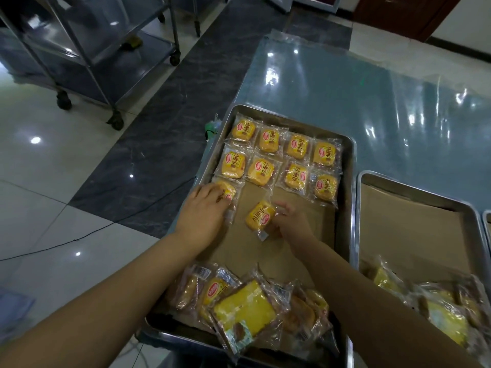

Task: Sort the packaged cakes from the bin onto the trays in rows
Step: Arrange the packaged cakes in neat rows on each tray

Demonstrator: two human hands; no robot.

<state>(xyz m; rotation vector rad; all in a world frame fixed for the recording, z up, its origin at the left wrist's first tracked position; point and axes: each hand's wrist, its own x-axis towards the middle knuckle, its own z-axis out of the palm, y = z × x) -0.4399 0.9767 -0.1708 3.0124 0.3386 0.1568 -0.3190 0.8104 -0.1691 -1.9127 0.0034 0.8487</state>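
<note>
A steel tray (pixel 348 181) lined with brown cardboard holds two rows of yellow packaged cakes (pixel 265 158) at its far end. My left hand (pixel 204 211) lies flat on a cake (pixel 227 191) at the left of a third row, pressing it down. My right hand (pixel 292 224) pinches the clear wrapper of another yellow cake (pixel 259 215), held tilted just above the cardboard. A loose heap of packaged cakes (pixel 247 306) fills the tray's near end.
A second cardboard-lined tray (pixel 414 197) stands to the right with several cakes (pixel 446 312) piled at its near end. Both trays rest on a glossy blue-grey table (pixel 345 83). Wheeled steel carts (pixel 101 49) stand on the tiled floor at the far left.
</note>
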